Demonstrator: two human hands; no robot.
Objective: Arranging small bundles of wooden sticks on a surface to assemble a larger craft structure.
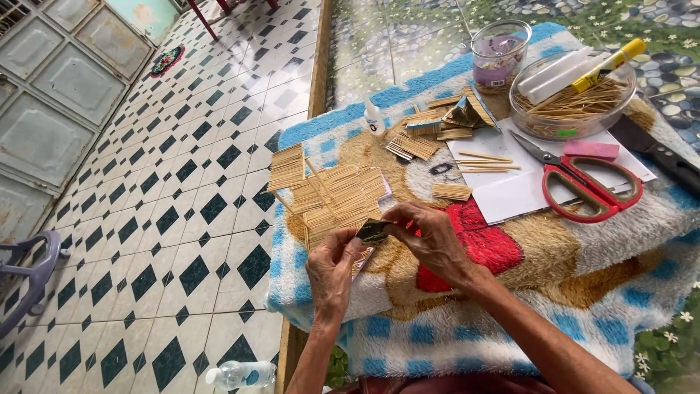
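My left hand [332, 266] and my right hand [432, 237] meet over a fleecy blanket [510, 255] with a cartoon bear print. Both pinch a small dark folded piece [373, 231] between the fingertips. Just beyond the hands lie flat panels of thin wooden sticks [339, 193] glued side by side. A smaller stick panel [452, 191] rests near a white sheet of paper [510, 186].
Red-handled scissors [583, 182], a pink eraser [590, 149] and loose sticks lie on the paper. Behind stand a clear bowl of sticks [572, 106], a clear jar [499, 55] and a small glue bottle [375, 119]. A tiled floor drops away left, with a plastic bottle [240, 374].
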